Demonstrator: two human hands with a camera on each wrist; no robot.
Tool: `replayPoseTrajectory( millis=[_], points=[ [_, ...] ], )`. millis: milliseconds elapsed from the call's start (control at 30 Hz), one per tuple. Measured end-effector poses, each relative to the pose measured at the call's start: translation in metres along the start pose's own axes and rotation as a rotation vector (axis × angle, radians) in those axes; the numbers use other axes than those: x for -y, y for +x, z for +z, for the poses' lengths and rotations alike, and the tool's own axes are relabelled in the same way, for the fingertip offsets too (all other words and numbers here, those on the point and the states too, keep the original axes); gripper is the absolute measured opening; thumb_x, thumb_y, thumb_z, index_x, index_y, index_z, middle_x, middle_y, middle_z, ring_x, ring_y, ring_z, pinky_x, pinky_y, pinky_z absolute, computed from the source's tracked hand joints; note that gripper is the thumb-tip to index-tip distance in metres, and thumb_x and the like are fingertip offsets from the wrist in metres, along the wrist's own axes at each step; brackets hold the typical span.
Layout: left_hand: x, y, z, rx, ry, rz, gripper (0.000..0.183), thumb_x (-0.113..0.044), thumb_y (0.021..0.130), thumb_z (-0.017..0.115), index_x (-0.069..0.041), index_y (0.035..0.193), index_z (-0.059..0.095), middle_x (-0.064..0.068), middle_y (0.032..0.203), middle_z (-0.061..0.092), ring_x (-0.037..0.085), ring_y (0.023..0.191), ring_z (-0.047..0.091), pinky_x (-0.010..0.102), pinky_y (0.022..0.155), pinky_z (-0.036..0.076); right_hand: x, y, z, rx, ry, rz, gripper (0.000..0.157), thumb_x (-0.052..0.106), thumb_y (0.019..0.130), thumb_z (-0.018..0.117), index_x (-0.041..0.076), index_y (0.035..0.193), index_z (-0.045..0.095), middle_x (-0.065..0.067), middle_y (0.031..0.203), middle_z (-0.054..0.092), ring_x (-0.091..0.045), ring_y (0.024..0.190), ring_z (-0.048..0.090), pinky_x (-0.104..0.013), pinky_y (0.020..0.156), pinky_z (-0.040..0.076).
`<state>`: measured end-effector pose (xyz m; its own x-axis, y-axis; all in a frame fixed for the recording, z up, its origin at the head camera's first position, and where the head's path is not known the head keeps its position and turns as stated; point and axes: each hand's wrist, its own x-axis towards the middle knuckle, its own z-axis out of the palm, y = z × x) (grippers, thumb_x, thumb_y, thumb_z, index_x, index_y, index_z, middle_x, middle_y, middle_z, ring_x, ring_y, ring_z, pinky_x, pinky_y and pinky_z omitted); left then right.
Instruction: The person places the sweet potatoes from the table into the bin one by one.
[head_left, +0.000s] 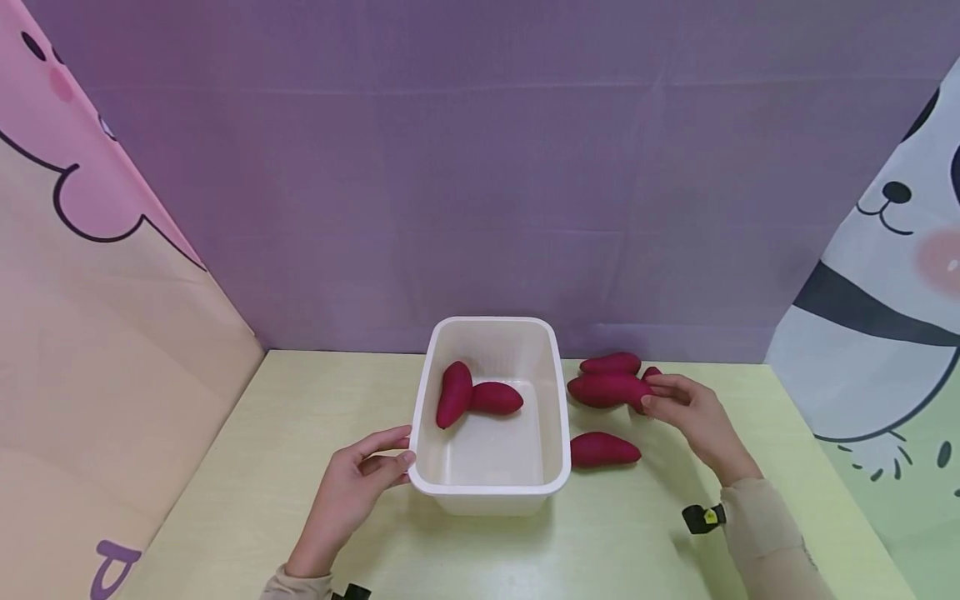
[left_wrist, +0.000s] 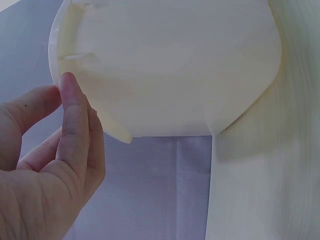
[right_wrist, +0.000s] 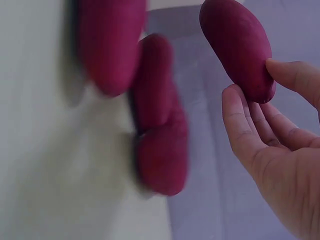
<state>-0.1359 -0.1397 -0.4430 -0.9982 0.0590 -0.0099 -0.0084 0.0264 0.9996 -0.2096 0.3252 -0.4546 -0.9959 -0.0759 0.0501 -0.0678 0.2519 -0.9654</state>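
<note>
Two red sweet potatoes [head_left: 454, 394] inside the white plastic tub [head_left: 491, 505]; three loose sweet potatoes [head_left: 603, 450] on the table [head_left: 240, 467], right of it. Right hand [head_left: 697, 421] pinches a sixth sweet potato [head_left: 607, 390] by one end, outside the tub. Left hand [head_left: 348, 483] pinches tub's left rim.

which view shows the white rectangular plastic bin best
The head view: the white rectangular plastic bin shows nearly its full rim and interior. The left wrist view shows only part of its outside and rim; the right wrist, at most a pale sliver at the top edge.
</note>
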Motion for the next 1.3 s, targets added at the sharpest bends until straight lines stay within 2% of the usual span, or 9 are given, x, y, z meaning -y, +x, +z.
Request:
replayPoseTrajectory(
  millis=[167,300,400,633,833,1100,1300],
  points=[
    [0.0,0.0,0.0,-0.002,-0.001,0.001,0.035,-0.006,0.09,0.075,0.0,0.124,0.068,0.024,0.122,0.064,0.029,0.093,0.071,0.036,0.081,0.063,0.024,0.01,0.004,-0.001,-0.04,-0.019,0.049,0.016,0.095,0.072,-0.007,0.134,0.054,-0.016,0.119,0.063,-0.009,0.1,0.065,-0.021,0.088,0.057],
    [0.001,-0.001,0.0,-0.006,0.002,-0.001,0.035,-0.005,0.09,0.075,0.0,0.124,0.068,0.022,0.121,0.065,0.033,0.095,0.07,0.036,0.081,0.063,0.04,0.017,0.007,0.004,-0.067,-0.008,0.05,0.02,0.095,0.072,-0.004,0.135,0.055,-0.011,0.119,0.063,-0.01,0.101,0.065,-0.02,0.089,0.055],
    [0.001,-0.001,0.001,-0.011,0.004,0.0,0.035,-0.005,0.09,0.076,0.0,0.124,0.068,0.022,0.121,0.065,0.03,0.094,0.071,0.035,0.081,0.063,0.05,0.02,0.007,0.002,-0.093,-0.011,0.051,0.023,0.095,0.072,-0.002,0.136,0.055,-0.009,0.119,0.063,-0.011,0.103,0.064,-0.019,0.091,0.053],
    [0.001,-0.001,0.003,-0.003,-0.001,0.004,0.036,-0.005,0.09,0.076,0.0,0.125,0.068,0.024,0.122,0.064,0.028,0.092,0.071,0.036,0.081,0.063,0.06,0.024,0.002,0.004,-0.079,-0.034,0.05,0.019,0.095,0.072,-0.004,0.136,0.054,-0.003,0.116,0.064,-0.01,0.103,0.064,-0.018,0.091,0.053],
    [0.001,-0.003,0.004,-0.008,0.0,0.002,0.036,-0.005,0.09,0.076,-0.001,0.125,0.068,0.023,0.122,0.064,0.024,0.09,0.072,0.036,0.081,0.063,0.072,0.029,0.004,0.009,-0.069,-0.043,0.05,0.02,0.095,0.072,-0.003,0.136,0.055,-0.005,0.118,0.063,-0.012,0.104,0.064,-0.019,0.092,0.053],
    [0.0,-0.004,0.004,-0.014,0.015,0.005,0.035,-0.007,0.09,0.075,-0.002,0.125,0.069,0.021,0.121,0.065,0.022,0.089,0.072,0.035,0.081,0.063,0.102,0.048,0.031,0.046,-0.045,-0.076,0.05,0.02,0.094,0.073,-0.002,0.135,0.056,-0.013,0.121,0.062,-0.018,0.101,0.067,-0.026,0.093,0.056],
    [0.0,-0.003,0.004,-0.018,0.022,-0.002,0.036,-0.007,0.09,0.076,-0.002,0.126,0.068,0.018,0.119,0.066,0.022,0.088,0.072,0.034,0.08,0.063,0.119,0.067,0.06,0.09,0.052,-0.072,0.048,0.015,0.092,0.074,-0.003,0.134,0.057,-0.015,0.121,0.062,-0.024,0.104,0.066,-0.03,0.095,0.057]
  ],
)
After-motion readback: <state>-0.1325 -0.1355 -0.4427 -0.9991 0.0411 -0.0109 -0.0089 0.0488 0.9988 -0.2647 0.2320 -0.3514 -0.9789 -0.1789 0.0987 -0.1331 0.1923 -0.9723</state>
